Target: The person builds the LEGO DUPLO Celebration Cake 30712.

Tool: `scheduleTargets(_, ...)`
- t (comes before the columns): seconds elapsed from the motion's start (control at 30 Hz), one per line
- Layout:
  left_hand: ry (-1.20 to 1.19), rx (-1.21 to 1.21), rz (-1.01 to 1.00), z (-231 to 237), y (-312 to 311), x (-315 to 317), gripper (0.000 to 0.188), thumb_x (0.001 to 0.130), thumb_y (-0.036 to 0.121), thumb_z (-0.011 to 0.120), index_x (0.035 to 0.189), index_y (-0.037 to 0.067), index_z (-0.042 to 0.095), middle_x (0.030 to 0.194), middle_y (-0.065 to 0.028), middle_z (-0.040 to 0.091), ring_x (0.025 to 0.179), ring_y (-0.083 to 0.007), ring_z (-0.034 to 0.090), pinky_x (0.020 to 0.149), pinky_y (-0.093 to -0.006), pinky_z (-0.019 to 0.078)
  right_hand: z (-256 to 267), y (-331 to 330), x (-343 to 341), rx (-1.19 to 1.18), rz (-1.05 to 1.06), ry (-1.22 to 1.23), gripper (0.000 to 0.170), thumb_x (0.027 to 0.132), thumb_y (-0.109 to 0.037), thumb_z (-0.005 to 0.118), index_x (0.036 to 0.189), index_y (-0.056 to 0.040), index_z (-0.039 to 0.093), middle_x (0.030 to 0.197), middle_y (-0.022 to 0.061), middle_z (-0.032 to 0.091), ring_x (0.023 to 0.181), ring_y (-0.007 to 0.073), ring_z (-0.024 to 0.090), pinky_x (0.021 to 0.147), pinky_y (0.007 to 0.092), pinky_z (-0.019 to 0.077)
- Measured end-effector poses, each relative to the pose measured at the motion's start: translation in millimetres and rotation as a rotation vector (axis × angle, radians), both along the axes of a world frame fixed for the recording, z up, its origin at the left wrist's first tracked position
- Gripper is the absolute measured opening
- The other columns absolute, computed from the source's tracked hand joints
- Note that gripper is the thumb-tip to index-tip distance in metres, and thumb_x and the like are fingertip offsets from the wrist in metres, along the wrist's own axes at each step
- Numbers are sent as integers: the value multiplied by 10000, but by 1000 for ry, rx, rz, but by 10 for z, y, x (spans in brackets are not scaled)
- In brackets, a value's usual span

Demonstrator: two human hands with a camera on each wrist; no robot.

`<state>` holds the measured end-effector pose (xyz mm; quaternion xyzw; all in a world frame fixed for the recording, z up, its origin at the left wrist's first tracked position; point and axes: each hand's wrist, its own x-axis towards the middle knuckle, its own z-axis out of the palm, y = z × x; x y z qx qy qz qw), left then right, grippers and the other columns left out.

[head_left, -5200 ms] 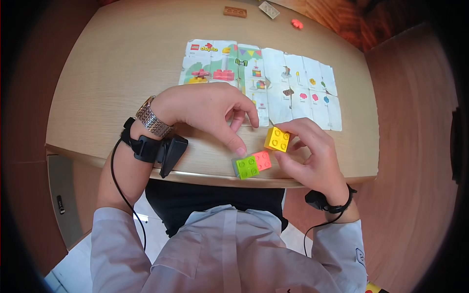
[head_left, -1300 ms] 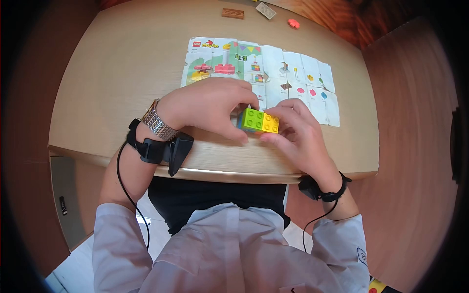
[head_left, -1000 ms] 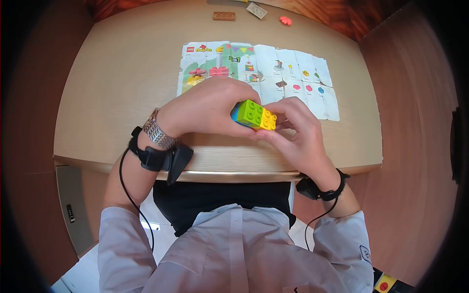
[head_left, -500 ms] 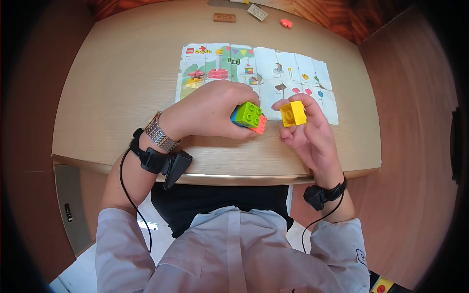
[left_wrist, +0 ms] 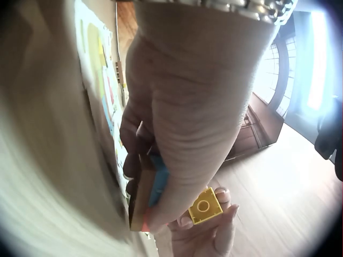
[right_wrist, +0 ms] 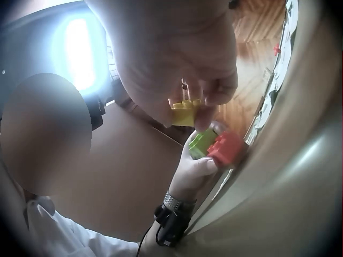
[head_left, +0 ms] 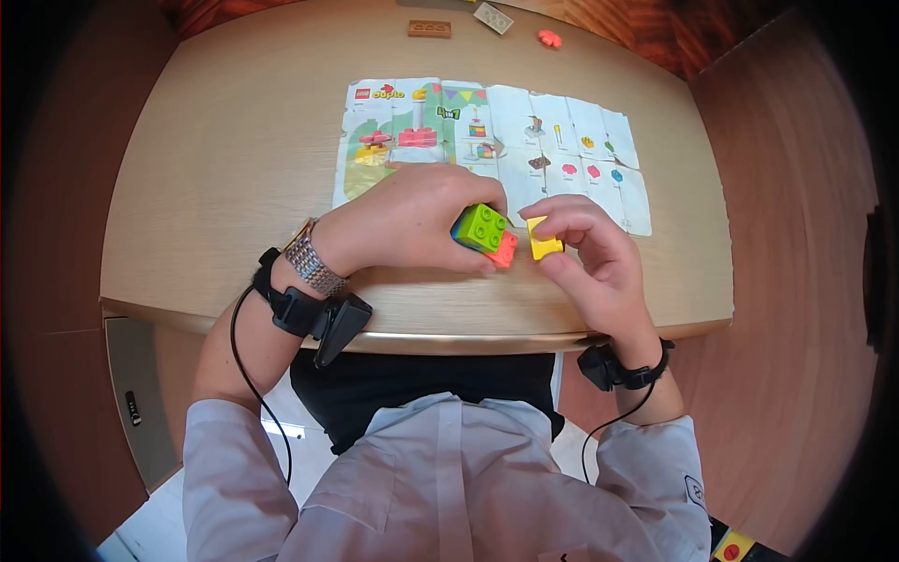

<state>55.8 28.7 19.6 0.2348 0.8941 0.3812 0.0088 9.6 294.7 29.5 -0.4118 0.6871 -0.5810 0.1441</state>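
My left hand [head_left: 412, 220] grips a small stack of toy building bricks. In the head view a green brick [head_left: 485, 228] tops it, a coral brick [head_left: 507, 250] juts out lower on the right, and a blue brick [left_wrist: 159, 184] shows by the palm in the left wrist view. Close by on the right, my right hand [head_left: 599, 272] pinches a yellow brick [head_left: 543, 240] between thumb and fingers. Its hollow underside faces the left wrist camera. A gap separates the yellow brick from the stack in the head view.
An unfolded instruction sheet [head_left: 581, 131] lies on the table [head_left: 215, 169] behind the hands. Along the far edge are a brown plate brick [head_left: 429, 29], a grey plate brick [head_left: 493, 19] and a coral flower-shaped piece [head_left: 550, 38]. The table's front edge [head_left: 440, 344] runs below the wrists.
The stack has risen off the table in the left hand since the oldest frame. The yellow brick met the stack beside the green one, came away, was turned, and is now nearer the stack again.
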Motion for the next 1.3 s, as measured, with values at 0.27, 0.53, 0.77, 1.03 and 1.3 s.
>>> scheduleTargets(0.27, 80, -14, -14, -64, 14, -10, 462, 798, 354, 901, 1109, 69, 715, 1022, -129, 728, 993, -349, 689, 873, -426, 539, 156, -130, 136, 230, -233, 341, 332, 869, -16, 803, 1186, -30, 706, 1194, 132, 706, 1039, 260, 695, 853, 340, 553)
scheduleTargets(0.53, 51, -18, -23, -65, 52, -9, 438, 792, 330, 893, 1084, 62, 706, 1012, -128, 724, 996, -357, 683, 864, -443, 534, 29, -163, 106, 281, -119, 411, 398, 816, -36, 867, 1177, 9, 705, 1113, 173, 706, 1008, 339, 720, 876, 401, 590)
scheduleTargets(0.77, 67, -28, -9, -103, 108, -3, 400, 796, 299, 861, 1042, 48, 670, 987, -142, 706, 985, -375, 678, 852, -461, 526, 28, -192, 108, 323, -121, 430, 398, 816, -67, 884, 1171, 2, 718, 1094, 161, 731, 960, 329, 741, 839, 388, 606)
scheduleTargets(1.03, 49, -29, -33, -41, 64, 35, 409, 805, 298, 837, 1087, 48, 676, 1005, -149, 704, 996, -388, 676, 851, -466, 530, -30, -158, 94, 337, -138, 306, 392, 845, -103, 887, 1191, -12, 727, 1106, 140, 755, 991, 279, 768, 863, 368, 615)
scheduleTargets(1.3, 16, -121, -54, 33, -28, 39, 381, 792, 279, 828, 1080, 56, 716, 1009, -134, 716, 972, -374, 688, 838, -460, 542, -137, -99, 67, 382, -133, 134, 458, 848, -115, 891, 1264, -27, 720, 1167, 128, 760, 997, 217, 761, 865, 339, 608)
